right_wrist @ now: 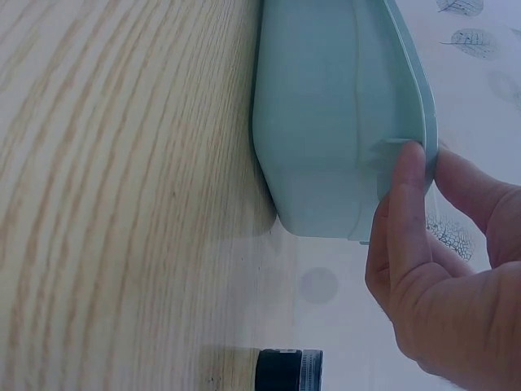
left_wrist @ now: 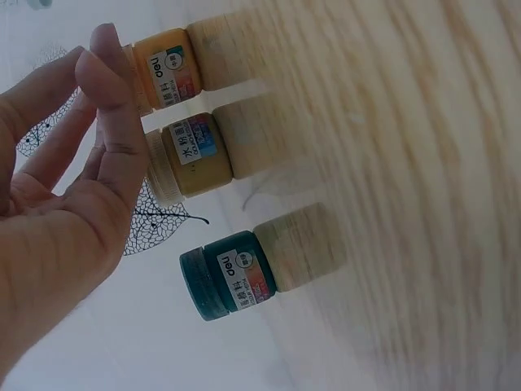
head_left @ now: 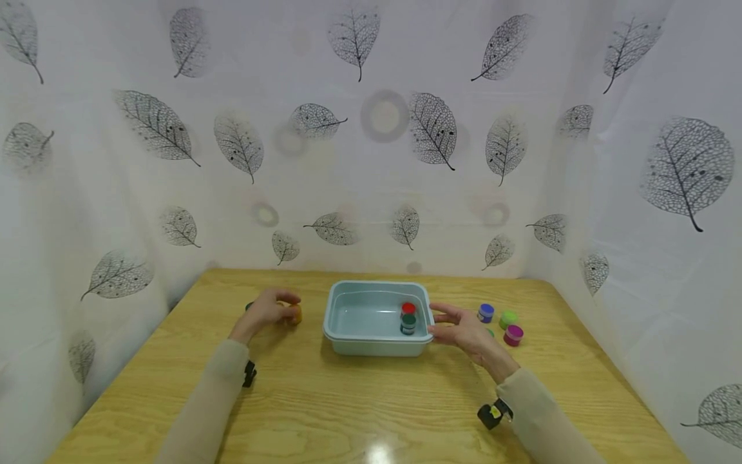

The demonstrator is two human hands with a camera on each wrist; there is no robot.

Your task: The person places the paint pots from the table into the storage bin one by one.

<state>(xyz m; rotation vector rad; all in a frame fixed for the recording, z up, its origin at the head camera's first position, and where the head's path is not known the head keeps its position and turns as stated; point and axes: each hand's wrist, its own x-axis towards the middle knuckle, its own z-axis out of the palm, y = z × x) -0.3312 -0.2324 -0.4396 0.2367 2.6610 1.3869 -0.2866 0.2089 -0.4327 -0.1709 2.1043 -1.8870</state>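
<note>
My left hand (head_left: 269,309) is at an orange paint jar (head_left: 296,314) on the table's left side, thumb and fingers about its lid. The left wrist view shows an ochre paint jar (left_wrist: 198,155) and a dark teal paint jar (left_wrist: 236,277) standing in a row with it. A pale blue plastic basin (head_left: 377,348) sits in the middle. My right hand (head_left: 464,332) pinches its right rim between thumb and fingers. Inside the basin, at its right end, are a red-topped jar (head_left: 408,310) and a dark green jar (head_left: 408,324).
Right of the basin stand a blue jar (head_left: 485,313), a light green jar (head_left: 508,319) and a magenta jar (head_left: 513,335). Another green jar (head_left: 490,333) is mostly hidden by my right hand. A leaf-print curtain (head_left: 377,180) hangs behind the wooden table (head_left: 324,406).
</note>
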